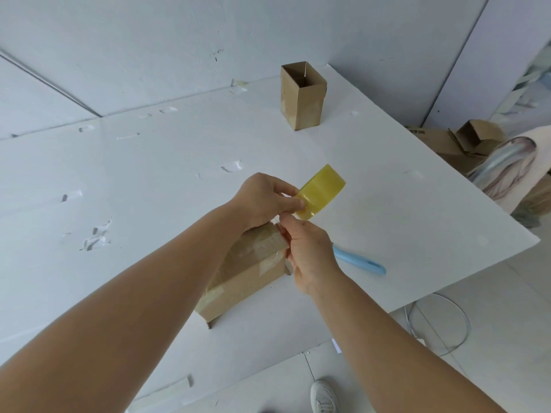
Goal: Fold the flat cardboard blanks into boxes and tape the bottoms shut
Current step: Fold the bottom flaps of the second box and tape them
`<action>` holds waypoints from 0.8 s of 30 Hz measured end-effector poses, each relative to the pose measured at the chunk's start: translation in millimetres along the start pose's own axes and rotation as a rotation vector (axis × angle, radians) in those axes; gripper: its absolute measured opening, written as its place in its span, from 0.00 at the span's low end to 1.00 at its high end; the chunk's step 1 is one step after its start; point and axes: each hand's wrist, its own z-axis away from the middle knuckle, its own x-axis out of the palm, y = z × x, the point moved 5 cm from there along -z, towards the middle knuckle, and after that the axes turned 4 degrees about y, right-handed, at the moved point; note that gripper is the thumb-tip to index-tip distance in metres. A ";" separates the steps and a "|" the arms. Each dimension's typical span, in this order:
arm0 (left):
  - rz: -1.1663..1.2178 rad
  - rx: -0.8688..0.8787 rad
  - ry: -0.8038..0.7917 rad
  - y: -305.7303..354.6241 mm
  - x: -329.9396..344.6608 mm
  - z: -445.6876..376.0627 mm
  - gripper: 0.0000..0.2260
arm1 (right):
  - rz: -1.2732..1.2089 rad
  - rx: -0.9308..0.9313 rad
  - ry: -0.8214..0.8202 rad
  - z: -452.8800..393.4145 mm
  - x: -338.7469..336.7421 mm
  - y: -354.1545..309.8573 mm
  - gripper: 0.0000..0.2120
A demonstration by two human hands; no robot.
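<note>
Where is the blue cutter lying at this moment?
In the head view the blue cutter lies flat on the white table, just right of the right hand and the taped box, toward the table's right edge.

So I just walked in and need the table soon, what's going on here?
A person is taping up cardboard boxes. The left hand holds a yellow tape roll while the right hand pinches the tape's end just above a box lying on the white table, already partly taped. A finished open box stands at the far side, and a blue cutter lies beside the right hand.
</note>
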 end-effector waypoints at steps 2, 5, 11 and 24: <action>-0.004 -0.005 0.012 -0.8 -0.1 -0.2 0.04 | -0.009 -0.007 0.031 -2.3 4.0 1.3 0.13; -0.006 -0.013 0.005 -2.3 1.2 0.0 0.05 | -0.033 0.007 0.081 -2.4 7.9 6.9 0.09; 0.218 0.008 0.083 3.9 2.1 -1.1 0.06 | -0.035 0.022 0.153 3.3 0.5 18.8 0.08; 0.194 0.067 0.371 -30.7 -82.7 60.4 0.07 | 0.088 0.001 0.124 -5.2 9.0 16.6 0.09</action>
